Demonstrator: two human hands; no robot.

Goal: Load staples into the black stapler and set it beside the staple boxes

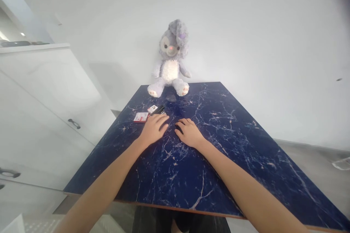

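Both hands are resting palm-down on the dark blue marbled table (218,134), near its middle. Left hand (153,129): fingers are lying flat and loose, gripping nothing. Their tips are sitting just beside a small black object (159,109), and I cannot tell if they touch it. A white-red box (152,109) is lying left of that object, and a red box (140,117) is lying further left and slightly nearer. Right hand (190,133): fingers are spreading open, holding nothing. A plush rabbit (171,60) is sitting at the far edge.
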